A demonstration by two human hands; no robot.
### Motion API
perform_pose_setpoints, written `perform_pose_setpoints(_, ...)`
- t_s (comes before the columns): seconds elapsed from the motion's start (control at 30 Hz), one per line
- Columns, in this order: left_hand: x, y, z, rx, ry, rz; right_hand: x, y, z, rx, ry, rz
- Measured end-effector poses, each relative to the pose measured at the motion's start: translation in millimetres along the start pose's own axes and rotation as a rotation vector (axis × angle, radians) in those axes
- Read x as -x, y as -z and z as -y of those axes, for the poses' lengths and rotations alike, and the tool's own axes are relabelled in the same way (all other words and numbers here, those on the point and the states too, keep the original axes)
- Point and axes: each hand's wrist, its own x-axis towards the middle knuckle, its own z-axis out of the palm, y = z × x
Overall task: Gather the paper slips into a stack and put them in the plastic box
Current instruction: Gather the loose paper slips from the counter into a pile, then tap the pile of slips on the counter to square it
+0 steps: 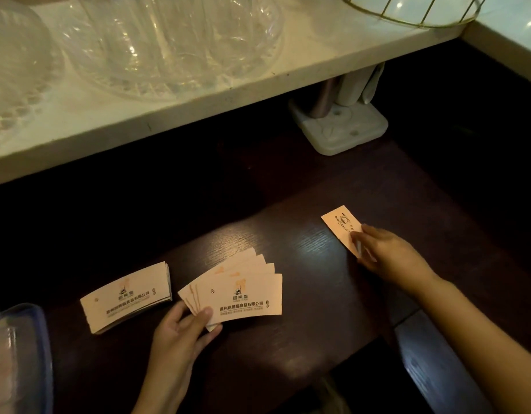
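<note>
On the dark wooden table, my left hand (185, 327) grips a fanned bunch of peach paper slips (243, 289) by its left end, thumb on top. A squared stack of the same slips (126, 297) lies just to the left, untouched. Far to the right, the fingertips of my right hand (386, 255) pinch the near end of a single slip (340, 224) that lies flat on the table. The plastic box (22, 354), clear with a blue rim, shows at the bottom left corner, partly cut off by the frame.
A white shelf (198, 109) overhangs the far side of the table and carries clear plastic containers (168, 40). A white base with upright holders (342, 127) stands under it. A gold wire basket (407, 10) sits at the top right. The table's edge drops off at the lower right.
</note>
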Motion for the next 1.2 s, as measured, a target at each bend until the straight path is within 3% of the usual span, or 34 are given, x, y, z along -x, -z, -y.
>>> perform_pose_setpoints(0.07, -1, 1, 1, 0.008, 0.004, -0.015, 3, -4, 6, 0.151, 0.038, 0.036)
perform_pose_setpoints(0.13, -1, 1, 0, 0.013, -0.004, -0.018, 10, -6, 10, 0.113, 0.018, 0.013)
perform_pose_setpoints(0.27, -2, -2, -1, 0.012, -0.016, -0.017, 23, 6, 18, -0.462, -0.165, -0.288)
perform_pose_setpoints(0.33, -2, -5, -1, 0.003, -0.022, -0.005, 27, 14, 36, -0.754, -0.146, -0.278)
perform_pose_setpoints(0.43, 1, -10, -3, 0.011, -0.034, 0.016, 34, 16, 78, -1.065, 0.046, -0.119)
perform_pose_setpoints(0.67, 6, -8, -4, -0.010, -0.057, 0.063, 36, -16, 134, -0.723, 0.230, -0.156)
perform_pose_setpoints(0.8, 7, 0, -2, -0.057, -0.101, 0.058, 38, -33, 148, -0.571, 0.217, -0.261)
perform_pose_setpoints(0.93, 10, 8, -3, -0.143, -0.130, 0.082, 34, -41, 151, -0.722, 0.314, -0.022)
perform_pose_setpoints(1.0, 12, 12, -6, -0.226, -0.158, 0.094, 32, -45, 153, -0.694, 0.378, 0.003)
perform_pose_setpoints(1.1, 22, 9, -11, -0.251, -0.244, 0.009, 32, -44, 162, -0.639, 0.444, -0.069)
perform_pose_setpoints(1.2, 36, -5, -17, -0.103, -0.353, -0.203, 35, -38, 179, -0.516, 0.504, -0.192)
